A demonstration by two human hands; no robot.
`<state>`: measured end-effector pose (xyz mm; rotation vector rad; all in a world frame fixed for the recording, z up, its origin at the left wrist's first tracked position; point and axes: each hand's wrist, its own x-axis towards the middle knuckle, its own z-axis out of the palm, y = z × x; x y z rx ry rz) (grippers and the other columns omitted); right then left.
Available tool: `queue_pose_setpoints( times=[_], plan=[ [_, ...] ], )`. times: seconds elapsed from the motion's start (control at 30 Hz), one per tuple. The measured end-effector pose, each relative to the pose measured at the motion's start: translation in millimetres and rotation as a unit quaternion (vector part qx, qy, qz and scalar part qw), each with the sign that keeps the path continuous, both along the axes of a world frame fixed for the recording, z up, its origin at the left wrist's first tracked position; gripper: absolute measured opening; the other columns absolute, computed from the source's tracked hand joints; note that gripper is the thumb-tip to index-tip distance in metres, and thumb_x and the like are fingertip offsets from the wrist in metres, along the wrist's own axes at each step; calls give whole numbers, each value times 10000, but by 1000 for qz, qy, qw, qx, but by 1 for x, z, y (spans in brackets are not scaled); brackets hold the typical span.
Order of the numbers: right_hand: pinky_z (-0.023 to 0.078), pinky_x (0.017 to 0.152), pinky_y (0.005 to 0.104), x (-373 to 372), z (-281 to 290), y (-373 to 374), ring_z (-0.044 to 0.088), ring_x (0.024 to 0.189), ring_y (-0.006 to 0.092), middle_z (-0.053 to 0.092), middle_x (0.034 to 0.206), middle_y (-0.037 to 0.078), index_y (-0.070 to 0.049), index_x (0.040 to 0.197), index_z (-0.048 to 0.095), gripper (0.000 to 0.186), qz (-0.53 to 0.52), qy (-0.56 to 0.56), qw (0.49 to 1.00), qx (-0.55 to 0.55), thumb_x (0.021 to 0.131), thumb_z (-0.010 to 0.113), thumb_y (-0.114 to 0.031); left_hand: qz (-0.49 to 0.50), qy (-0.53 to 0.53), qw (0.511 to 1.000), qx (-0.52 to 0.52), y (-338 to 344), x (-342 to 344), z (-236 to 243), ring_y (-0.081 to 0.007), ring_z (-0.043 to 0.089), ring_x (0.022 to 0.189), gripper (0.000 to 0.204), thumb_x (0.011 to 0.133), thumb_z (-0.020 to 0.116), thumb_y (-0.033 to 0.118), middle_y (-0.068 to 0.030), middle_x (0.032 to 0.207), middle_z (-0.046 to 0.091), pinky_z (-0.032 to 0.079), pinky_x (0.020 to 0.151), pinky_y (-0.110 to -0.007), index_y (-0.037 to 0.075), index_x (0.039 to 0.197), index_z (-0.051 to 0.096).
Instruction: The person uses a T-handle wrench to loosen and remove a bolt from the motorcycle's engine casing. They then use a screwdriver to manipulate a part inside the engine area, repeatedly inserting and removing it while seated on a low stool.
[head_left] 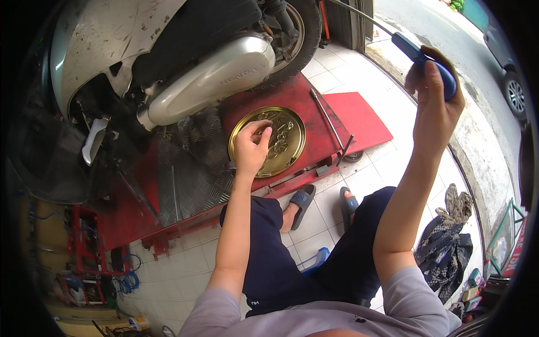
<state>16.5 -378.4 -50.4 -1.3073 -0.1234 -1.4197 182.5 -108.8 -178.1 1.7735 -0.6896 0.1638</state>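
Observation:
My right hand [437, 104] is raised at the upper right, wrapped round the blue handle of a long screwdriver [409, 48]. Its thin metal shaft runs up and left, out past the top edge. Lower and to the left, my left hand [251, 147] hovers over a round gold-coloured metal tray [301, 130]. Thumb and fingers are pinched together there; anything between them is too small to make out. Small metal pieces appear to lie in the tray, though its raised pattern makes them hard to tell. Beyond the tray stands a scooter with a silver side cover [210, 81].
The scooter's rear wheel [306, 42] and the tray rest over a red lift platform [300, 92] with a metal bar [327, 118] along its end. A red ramp plate [359, 121] extends right. Patterned cloth [446, 244] lies on the tiles; a car [508, 73] stands outside.

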Motion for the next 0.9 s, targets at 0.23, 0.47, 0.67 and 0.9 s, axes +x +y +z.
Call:
queue_pose_setpoints(
  times=[0.23, 0.47, 0.67, 0.9],
  plan=[
    [515, 694, 240, 33, -1, 54, 669, 761, 121, 691, 880, 99, -5, 1109, 630, 288, -50, 81, 994, -56, 853, 700, -116, -161, -6, 974, -159, -76, -22, 124, -158, 647, 968, 351, 957, 587, 164, -109, 1056, 672, 506, 786, -258, -50, 1234, 558],
    [520, 729, 274, 56, -1, 67, 688, 801, 190, 699, 912, 130, -9, 1081, 636, 286, -59, 58, 993, -85, 809, 705, -65, -186, -47, 966, -174, -103, -24, 168, -129, 649, 909, 409, 950, 596, 155, -114, 1033, 676, 513, 718, -249, -103, 1256, 509],
    [529, 727, 297, 65, 6, 66, 702, 826, 233, 699, 922, 144, -9, 1072, 636, 288, -63, 44, 990, -114, 793, 695, -48, -184, -64, 968, -155, -105, -14, 168, -137, 648, 910, 452, 940, 613, 149, -132, 1040, 666, 532, 700, -253, -136, 1266, 484],
    [522, 725, 272, 67, 8, 67, 680, 805, 177, 693, 922, 129, 2, 1092, 631, 284, -93, 43, 984, -142, 818, 687, -49, -172, -65, 969, -167, -108, -7, 164, -147, 649, 916, 514, 931, 630, 169, -150, 1066, 655, 542, 695, -261, -144, 1299, 451]
  ],
)
